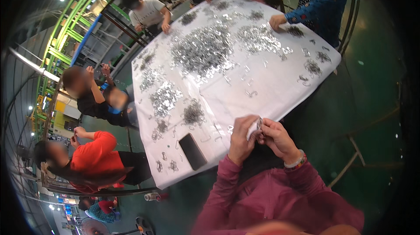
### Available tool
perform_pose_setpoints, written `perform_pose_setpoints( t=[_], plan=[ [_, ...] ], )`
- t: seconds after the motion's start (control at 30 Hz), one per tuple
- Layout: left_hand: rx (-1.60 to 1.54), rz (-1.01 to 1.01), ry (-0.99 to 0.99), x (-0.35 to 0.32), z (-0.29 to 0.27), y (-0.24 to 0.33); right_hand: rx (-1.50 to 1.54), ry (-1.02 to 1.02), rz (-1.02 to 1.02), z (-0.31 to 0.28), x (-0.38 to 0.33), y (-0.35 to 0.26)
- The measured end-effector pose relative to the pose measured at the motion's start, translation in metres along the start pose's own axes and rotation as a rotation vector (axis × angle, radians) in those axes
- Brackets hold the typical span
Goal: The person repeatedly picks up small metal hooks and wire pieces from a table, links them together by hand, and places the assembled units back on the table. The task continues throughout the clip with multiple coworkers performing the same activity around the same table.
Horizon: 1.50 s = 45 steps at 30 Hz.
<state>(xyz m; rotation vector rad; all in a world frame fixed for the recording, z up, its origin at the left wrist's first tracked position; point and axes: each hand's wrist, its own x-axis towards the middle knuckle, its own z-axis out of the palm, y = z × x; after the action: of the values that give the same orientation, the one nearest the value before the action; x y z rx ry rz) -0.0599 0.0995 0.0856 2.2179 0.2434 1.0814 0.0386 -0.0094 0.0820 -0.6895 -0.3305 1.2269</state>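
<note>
My left hand [242, 139] and my right hand [277, 139] meet just beyond the near edge of the table. Fingers of both are closed together around a small metal piece [259, 124], mostly covered by the fingertips. Something white [252, 128] shows against my left fingers; its kind is unclear. A beaded bracelet [298, 160] circles my right wrist. On the white-covered table [267, 82] lies a large heap of shiny, S-shaped metal hooks [204, 50]. Closer to me is a darker pile of thin wire pieces [193, 112].
A black phone [192, 151] lies near the table's front left corner. Several people stand or sit round the table, including one in a red top [96, 158] at left and one in a blue patterned sleeve [313, 12] at far right. A bottle [152, 197] is on the floor.
</note>
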Motion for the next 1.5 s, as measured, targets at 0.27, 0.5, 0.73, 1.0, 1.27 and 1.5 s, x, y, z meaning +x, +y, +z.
perform_pose_setpoints(
  t=[0.27, 0.5, 0.73, 1.0, 1.27, 1.5],
  plan=[
    [0.019, 0.118, 0.239, 0.005, 0.007, 0.008, 0.155, -0.002, 0.031, 0.011, -0.003, 0.002],
    [-0.437, -0.269, 0.114, 0.005, 0.0, 0.016, -0.259, 0.199, -0.411, 0.017, 0.005, 0.003],
    [-0.492, -0.546, -0.045, 0.007, -0.019, 0.022, -0.901, 0.259, -0.628, 0.011, 0.001, 0.009],
    [-0.338, -0.285, -0.175, 0.026, 0.019, 0.017, -0.355, 0.422, -0.512, -0.003, 0.001, 0.003],
    [-0.166, -0.083, -0.167, 0.019, 0.024, 0.018, -0.535, 0.234, -0.556, -0.022, 0.0, 0.001],
    [0.109, 0.028, -0.009, 0.03, 0.041, 0.034, -0.538, 0.32, -0.602, -0.035, -0.003, -0.004]
  ],
)
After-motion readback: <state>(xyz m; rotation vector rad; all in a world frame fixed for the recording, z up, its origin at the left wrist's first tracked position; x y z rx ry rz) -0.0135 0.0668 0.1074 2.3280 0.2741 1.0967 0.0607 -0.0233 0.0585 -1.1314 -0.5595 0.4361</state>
